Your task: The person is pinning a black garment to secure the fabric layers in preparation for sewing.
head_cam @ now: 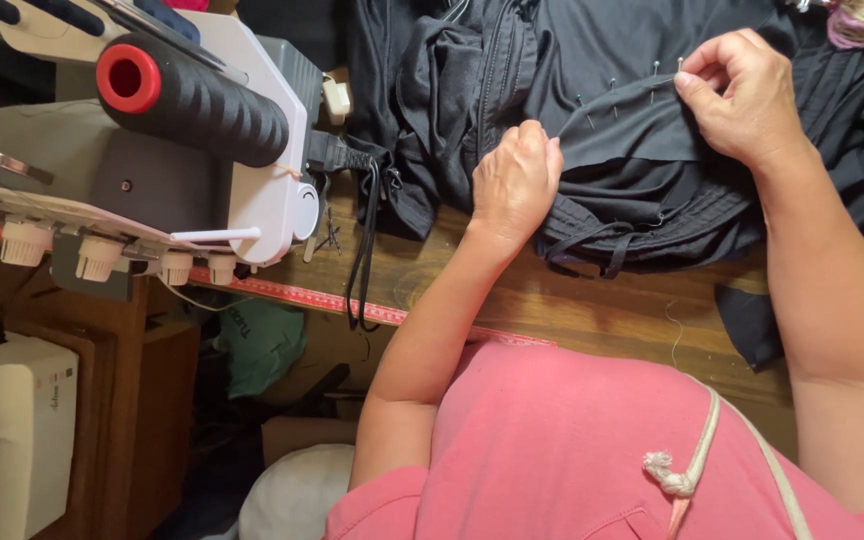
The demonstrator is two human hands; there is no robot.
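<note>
Black fabric lies bunched on a wooden table, with a folded edge held by several pins. My left hand presses down on the fold at its near end, fingers curled on the cloth. At the other end of the pinned line, my right hand pinches a pin between thumb and forefinger against the fabric. Both forearms reach in from my pink shirt at the bottom.
A white sewing machine with a large black thread cone on a red core stands at the left. A black cable hangs over the table's edge, which carries a red measuring tape. Another white machine sits lower left.
</note>
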